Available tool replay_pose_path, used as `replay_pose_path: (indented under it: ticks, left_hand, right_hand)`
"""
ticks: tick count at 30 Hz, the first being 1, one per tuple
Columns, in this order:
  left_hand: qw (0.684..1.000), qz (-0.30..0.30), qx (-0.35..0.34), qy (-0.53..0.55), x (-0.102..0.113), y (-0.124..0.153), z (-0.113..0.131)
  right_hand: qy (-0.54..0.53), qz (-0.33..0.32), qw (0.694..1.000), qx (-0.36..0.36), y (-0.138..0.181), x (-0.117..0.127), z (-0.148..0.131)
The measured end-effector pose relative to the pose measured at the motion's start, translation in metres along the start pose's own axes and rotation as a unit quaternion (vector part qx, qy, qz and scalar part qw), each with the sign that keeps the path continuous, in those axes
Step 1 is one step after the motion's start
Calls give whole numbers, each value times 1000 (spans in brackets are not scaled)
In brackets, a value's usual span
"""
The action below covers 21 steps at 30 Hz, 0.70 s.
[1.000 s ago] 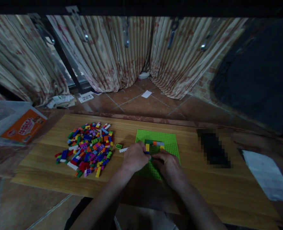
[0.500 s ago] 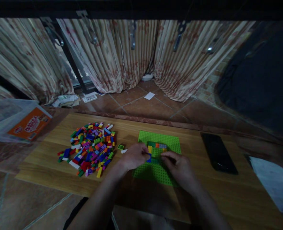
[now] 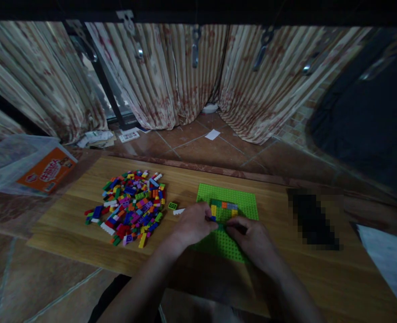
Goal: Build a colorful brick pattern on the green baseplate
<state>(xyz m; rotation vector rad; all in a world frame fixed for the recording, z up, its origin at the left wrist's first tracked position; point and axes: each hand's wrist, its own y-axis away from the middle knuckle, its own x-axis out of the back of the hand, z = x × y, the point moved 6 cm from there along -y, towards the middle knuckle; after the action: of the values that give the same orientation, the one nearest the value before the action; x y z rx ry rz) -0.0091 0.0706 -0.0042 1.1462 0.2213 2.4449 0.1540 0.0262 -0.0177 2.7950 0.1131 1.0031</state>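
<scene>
A bright green baseplate (image 3: 232, 249) lies on the wooden table. Small bricks on it form an outline: a dark green brick (image 3: 216, 202), an orange brick (image 3: 224, 205) and a grey brick (image 3: 232, 206) at the back, with a yellow brick (image 3: 213, 210) on the left side. My left hand (image 3: 195, 224) is closed at the front left corner, its fingertips over a partly hidden blue brick (image 3: 213, 219). Facing it, my right hand (image 3: 247, 233) pinches at the front right. A dark green brick (image 3: 221, 226) shows between both sets of fingertips.
Left of the plate lies a large pile of mixed bricks (image 3: 131, 208). A loose green brick (image 3: 172, 205) and a white piece (image 3: 179, 211) sit nearer. A blurred-out black object (image 3: 314, 220) and a paper sheet (image 3: 385, 260) are at right; a clear plastic box (image 3: 17, 157) stands far left.
My left hand has shifted right along the front of the outline, and its fingertips are closer to my right hand's. The blue brick is more covered now. The view has turned slightly.
</scene>
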Motion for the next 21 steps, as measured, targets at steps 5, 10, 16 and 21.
replay_pose_path:
  ticks: [5, 10, 16, 21]
  left_hand:
    - [999, 16, 22, -23, -1, 0, 2]
    - [999, 26, 36, -31, -2, 1, 3]
    - [997, 28, 50, -44, -3, 1, 3]
    - [997, 24, 54, -52, -2, -1, 5]
  right_hand:
    - [-11, -13, 1000, -12, -3, 0, 1]
    - [-9, -6, 999, -32, -3, 0, 0]
    - [-6, 9, 999, -32, -1, -3, 1]
    - [-4, 12, 999, -42, -1, -4, 2]
